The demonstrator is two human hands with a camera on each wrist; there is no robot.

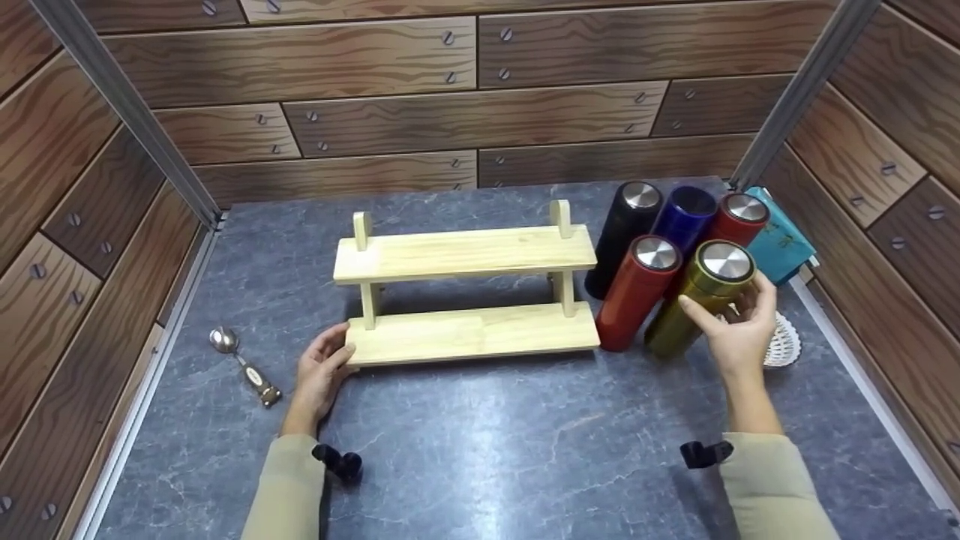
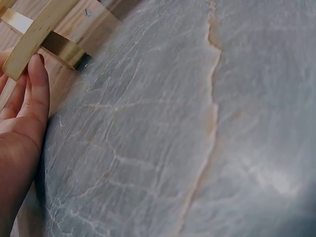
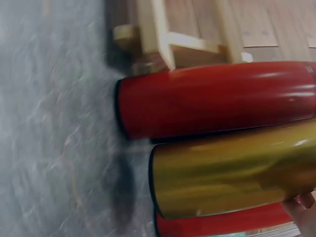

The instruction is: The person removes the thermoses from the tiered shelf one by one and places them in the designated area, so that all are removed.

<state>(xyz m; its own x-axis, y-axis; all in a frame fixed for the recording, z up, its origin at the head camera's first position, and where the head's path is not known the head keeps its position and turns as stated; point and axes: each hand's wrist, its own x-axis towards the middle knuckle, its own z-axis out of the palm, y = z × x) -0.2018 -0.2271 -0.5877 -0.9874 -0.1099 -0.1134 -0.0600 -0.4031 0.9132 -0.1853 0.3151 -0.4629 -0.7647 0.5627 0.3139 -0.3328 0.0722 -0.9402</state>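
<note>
A two-tier pale wooden rack (image 1: 465, 334) stands mid-table. At its left end my left hand (image 1: 319, 371) grips the lower board, thumb on the near corner; the left wrist view shows the thumb (image 2: 38, 81) against the wood. My right hand (image 1: 739, 334) holds a gold thermos bottle (image 1: 686, 304) from its right side, below the steel-topped lid. It stays close to upright; whether its base touches the table I cannot tell. Just left of it is a red thermos (image 1: 637, 300), beside the rack's right end. In the right wrist view the gold thermos (image 3: 222, 173) lies alongside the red one (image 3: 212, 98).
Behind are a black thermos (image 1: 624, 232), a blue one (image 1: 684, 214) and another red one (image 1: 739, 217). A teal packet (image 1: 780, 240) is at the right wall, a white woven basket (image 1: 784, 341) partly behind my right hand. A spoon (image 1: 244, 365) lies at left.
</note>
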